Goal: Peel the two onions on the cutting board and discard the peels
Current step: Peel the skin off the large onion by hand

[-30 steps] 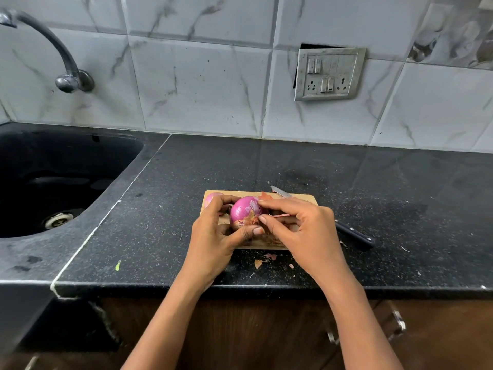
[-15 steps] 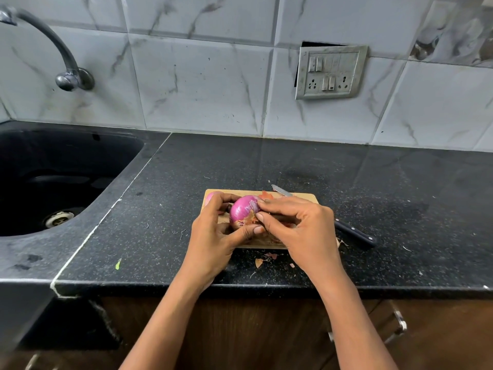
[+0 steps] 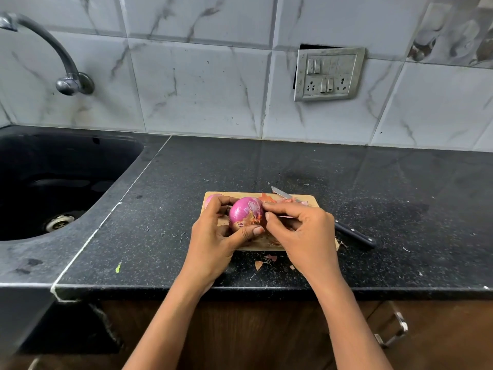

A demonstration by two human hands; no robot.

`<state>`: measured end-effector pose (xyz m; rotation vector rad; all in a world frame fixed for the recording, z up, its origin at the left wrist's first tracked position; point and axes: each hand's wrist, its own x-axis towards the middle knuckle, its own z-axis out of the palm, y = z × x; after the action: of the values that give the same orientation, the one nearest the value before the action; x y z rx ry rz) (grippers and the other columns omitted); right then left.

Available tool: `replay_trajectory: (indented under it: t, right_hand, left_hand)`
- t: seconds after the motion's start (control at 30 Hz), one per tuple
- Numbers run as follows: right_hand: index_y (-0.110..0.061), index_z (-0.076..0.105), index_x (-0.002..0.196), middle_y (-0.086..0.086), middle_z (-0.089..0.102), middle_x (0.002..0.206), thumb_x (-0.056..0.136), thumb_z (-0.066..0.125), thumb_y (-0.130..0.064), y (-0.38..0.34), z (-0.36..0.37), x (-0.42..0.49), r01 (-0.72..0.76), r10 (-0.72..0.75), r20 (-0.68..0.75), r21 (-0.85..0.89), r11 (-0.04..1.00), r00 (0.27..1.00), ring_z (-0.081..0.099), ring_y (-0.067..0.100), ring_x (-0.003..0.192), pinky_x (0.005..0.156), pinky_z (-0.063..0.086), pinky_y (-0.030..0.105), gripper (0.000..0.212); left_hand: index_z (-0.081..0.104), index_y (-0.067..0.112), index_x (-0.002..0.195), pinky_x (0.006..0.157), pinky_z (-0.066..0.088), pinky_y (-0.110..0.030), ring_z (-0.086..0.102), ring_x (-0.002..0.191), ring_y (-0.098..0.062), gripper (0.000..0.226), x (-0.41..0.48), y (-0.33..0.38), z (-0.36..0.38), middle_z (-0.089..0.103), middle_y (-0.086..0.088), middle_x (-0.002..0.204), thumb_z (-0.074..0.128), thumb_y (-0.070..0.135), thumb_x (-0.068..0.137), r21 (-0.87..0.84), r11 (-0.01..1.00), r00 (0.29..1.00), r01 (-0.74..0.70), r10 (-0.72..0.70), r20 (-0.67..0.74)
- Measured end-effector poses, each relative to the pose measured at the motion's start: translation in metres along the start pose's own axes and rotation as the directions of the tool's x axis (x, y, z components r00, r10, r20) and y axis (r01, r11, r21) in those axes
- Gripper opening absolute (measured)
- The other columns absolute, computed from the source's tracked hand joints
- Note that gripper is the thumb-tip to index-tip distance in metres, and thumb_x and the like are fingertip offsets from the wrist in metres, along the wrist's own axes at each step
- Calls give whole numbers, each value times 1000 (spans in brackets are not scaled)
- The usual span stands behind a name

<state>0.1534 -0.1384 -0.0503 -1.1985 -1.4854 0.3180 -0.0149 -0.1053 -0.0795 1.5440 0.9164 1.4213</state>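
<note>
Your left hand (image 3: 213, 236) is curled around one onion (image 3: 244, 212) and holds it just above the middle of the cutting board (image 3: 310, 201). Your right hand (image 3: 301, 233) is touching the onion's right side. Its fingertips pinch at the skin (image 3: 252, 219). So both hands are close together, clamped on the same onion.

The top of this onion is shiny and pink. A dry brown patch of skin clings low down on its front. I think that brown bit is the part to take hold of. It looks thin and papery, so it will likely tear into small bits. Grab it near a loose edge. The bare pink part looks smooth and may be slippery. The onion is round and firm, so keep your left hand wrapped snugly.

The other onion (image 3: 212, 198) sits at the far left corner of the board. Your left hand hides most of it, so I cannot tell if it is peeled.

Some peels (image 3: 277, 199) lie on the far edge of the board. More bits (image 3: 262, 263) lie on the desk (image 3: 266, 161) just in front of the board. A knife (image 3: 354, 235) lies across the board's right side.

The sink (image 3: 149, 156), left of the board, shows only its drain. I see no bin for the peels.
</note>
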Motion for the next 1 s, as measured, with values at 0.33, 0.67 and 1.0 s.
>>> replay_trajectory:
  t: [0.33,0.67,1.0]
  right_hand:
    - [-19,82,96,-18,75,89,82,83,-8,1,2,0,33,-33,-22,-25,999,999,70,-5,92,82,55,13,18]
    - [-17,82,93,-17,76,90,85,79,-6,6,4,4,79,-82,-59,-46,996,995,72,-2,88,80,60,26,14]
    - [-13,69,128,-13,69,123,87,78,-12,8,7,-4,-51,42,127,73,996,991,64,-8,112,91,58,24,41]
  left_hand:
    - [64,24,115,89,60,-54,73,100,-34,51,-1,2,1,69,-2,114,92,27,71,-56,998,999,33,-32,18]
    - [66,15,120,83,62,-47,74,100,-36,36,-2,7,3,73,-12,111,78,17,86,-207,967,988,147,-134,75]
    - [70,15,120,81,61,-41,72,95,-19,23,-1,7,2,74,-8,102,62,12,99,-242,945,974,221,-198,114]
